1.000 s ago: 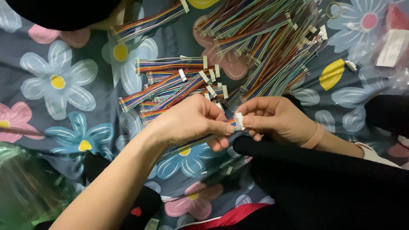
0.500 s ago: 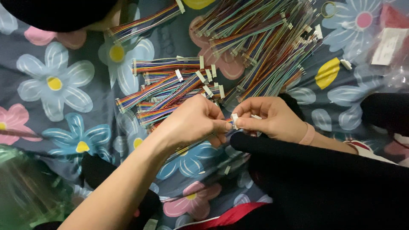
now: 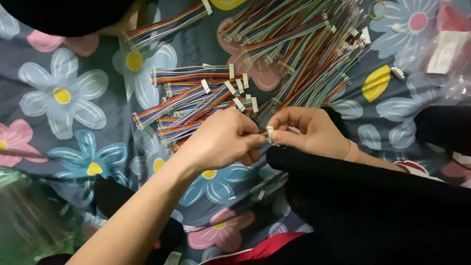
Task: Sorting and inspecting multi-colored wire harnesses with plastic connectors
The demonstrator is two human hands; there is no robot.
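Only the head view to go on, looking straight down. The left hand (image 3: 223,140) and right hand (image 3: 309,130) meet in the middle, fingers of both pinched tight on a small white connector (image 3: 270,134) at the end of a rainbow ribbon cable. I can't see the cable's run, as it's hidden under the left hand.

The connector sits just below the sorted stack of cables (image 3: 196,100), which fans out to the left of it. The big loose pile (image 3: 304,44) is up and to the right, all on a flowered cloth (image 3: 59,93).

My take on doing this well: keep the grip right at the plastic housing rather than on the thin wires, hold both hands low and close together, and keep the sorted stack's ends squared so they don't tangle into the loose pile.
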